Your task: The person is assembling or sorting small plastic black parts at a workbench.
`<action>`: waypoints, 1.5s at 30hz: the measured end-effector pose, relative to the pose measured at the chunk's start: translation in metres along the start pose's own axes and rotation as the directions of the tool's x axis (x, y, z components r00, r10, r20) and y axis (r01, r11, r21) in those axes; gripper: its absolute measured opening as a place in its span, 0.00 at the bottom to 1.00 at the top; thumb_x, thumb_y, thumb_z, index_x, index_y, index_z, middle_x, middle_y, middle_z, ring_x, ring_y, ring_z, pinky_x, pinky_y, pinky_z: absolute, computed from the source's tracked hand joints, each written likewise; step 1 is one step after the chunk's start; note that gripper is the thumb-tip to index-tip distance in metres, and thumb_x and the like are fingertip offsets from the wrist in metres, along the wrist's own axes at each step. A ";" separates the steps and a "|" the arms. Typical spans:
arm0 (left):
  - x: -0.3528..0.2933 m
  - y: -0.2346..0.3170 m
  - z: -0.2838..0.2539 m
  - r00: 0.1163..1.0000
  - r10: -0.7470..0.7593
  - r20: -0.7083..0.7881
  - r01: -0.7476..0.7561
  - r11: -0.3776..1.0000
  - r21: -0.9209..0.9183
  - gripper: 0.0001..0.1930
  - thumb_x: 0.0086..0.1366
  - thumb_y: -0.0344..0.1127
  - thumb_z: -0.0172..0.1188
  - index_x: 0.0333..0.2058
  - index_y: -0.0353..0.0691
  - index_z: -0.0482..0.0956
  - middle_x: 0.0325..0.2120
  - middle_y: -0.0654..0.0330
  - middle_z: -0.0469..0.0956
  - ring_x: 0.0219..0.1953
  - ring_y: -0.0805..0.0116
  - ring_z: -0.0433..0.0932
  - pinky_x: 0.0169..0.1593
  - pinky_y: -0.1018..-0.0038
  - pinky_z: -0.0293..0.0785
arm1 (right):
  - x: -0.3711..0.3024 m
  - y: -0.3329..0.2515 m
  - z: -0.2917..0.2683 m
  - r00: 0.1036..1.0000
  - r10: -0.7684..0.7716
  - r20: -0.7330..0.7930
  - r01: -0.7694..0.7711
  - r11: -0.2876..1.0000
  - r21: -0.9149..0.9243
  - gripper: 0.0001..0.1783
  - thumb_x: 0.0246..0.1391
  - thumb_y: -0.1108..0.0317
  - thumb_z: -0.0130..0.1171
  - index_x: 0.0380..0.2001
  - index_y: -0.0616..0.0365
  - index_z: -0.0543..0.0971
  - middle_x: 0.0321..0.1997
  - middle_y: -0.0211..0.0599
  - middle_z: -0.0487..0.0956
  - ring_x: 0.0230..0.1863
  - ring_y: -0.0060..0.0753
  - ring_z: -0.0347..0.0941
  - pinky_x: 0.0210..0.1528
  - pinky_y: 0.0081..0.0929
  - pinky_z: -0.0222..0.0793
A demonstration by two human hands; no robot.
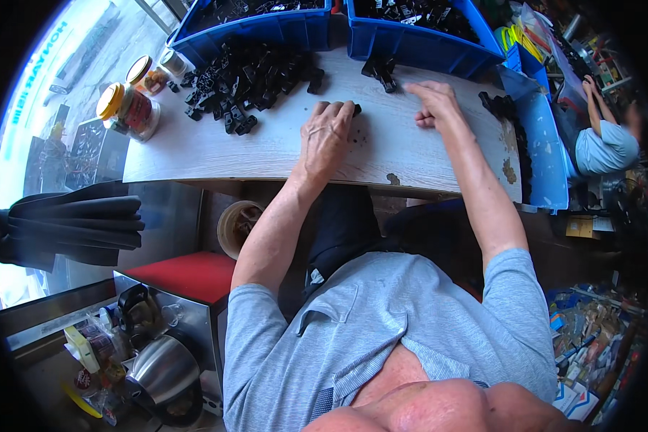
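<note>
Nearest, in the lower middle of the frame, a light-coloured bench (216, 162) begins just past the person's lap. Over its middle, the left hand (326, 133) is curled closed around a small black piece (357, 110), whose end shows beside the index finger; how the fingertips grip it is hidden. Dark specks lie on the bench just below that piece.

Right of centre, the right hand (438, 106) stretches its index finger toward the left while the others fold in; whether they pinch anything, I cannot tell. It is near a small cluster of black parts (381, 73) at upper centre, apart from the piece under the left hand.

At upper left, a large heap of loose black parts (248, 83) covers the bench, so much looks left to handle. More black parts (498, 106) lie at the bench's right edge, beside a blue tub (546, 140).

Farthest, along the top, a left blue bin (259, 32) and a right blue bin (417, 45) both hold many dark parts; which of these groups is finished, the view does not settle.
</note>
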State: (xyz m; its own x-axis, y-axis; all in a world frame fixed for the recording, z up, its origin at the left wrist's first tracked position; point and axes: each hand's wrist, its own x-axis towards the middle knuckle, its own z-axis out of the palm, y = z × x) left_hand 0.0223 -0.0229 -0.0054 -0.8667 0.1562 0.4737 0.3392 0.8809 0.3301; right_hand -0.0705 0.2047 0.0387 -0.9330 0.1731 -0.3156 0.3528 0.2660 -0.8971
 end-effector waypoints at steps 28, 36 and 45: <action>0.027 0.022 0.039 0.981 -0.038 -0.189 -0.021 0.953 -0.301 0.15 0.59 0.27 0.62 0.45 0.45 0.84 0.37 0.54 0.84 0.39 0.52 0.82 0.45 0.62 0.79 | -0.026 -0.001 0.020 0.891 -0.111 0.441 0.183 0.975 -0.126 0.25 0.54 0.72 0.62 0.56 0.47 0.77 0.18 0.25 0.73 0.15 0.20 0.70 0.15 0.22 0.67; 0.023 0.022 0.034 0.987 -0.045 -0.155 -0.003 0.955 -0.297 0.18 0.60 0.26 0.61 0.49 0.49 0.83 0.40 0.56 0.84 0.40 0.53 0.82 0.45 0.62 0.79 | -0.028 0.003 0.022 0.898 -0.131 0.420 0.209 0.967 -0.146 0.21 0.54 0.69 0.66 0.53 0.48 0.77 0.18 0.24 0.73 0.16 0.18 0.69 0.15 0.21 0.66; 0.023 0.027 0.024 0.998 -0.019 -0.067 0.003 0.971 -0.238 0.18 0.60 0.27 0.62 0.50 0.49 0.83 0.43 0.57 0.83 0.44 0.54 0.81 0.48 0.62 0.79 | -0.024 0.002 0.016 0.886 -0.133 0.445 0.206 0.971 -0.120 0.20 0.53 0.71 0.64 0.51 0.51 0.78 0.18 0.25 0.74 0.15 0.19 0.70 0.15 0.22 0.66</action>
State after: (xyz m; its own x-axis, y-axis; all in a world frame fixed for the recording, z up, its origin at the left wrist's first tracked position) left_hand 0.0029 0.0156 -0.0051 -0.8466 0.1088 0.5210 0.4141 0.7497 0.5162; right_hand -0.0487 0.1856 0.0394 -0.9050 -0.3039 -0.2977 0.1589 0.4076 -0.8992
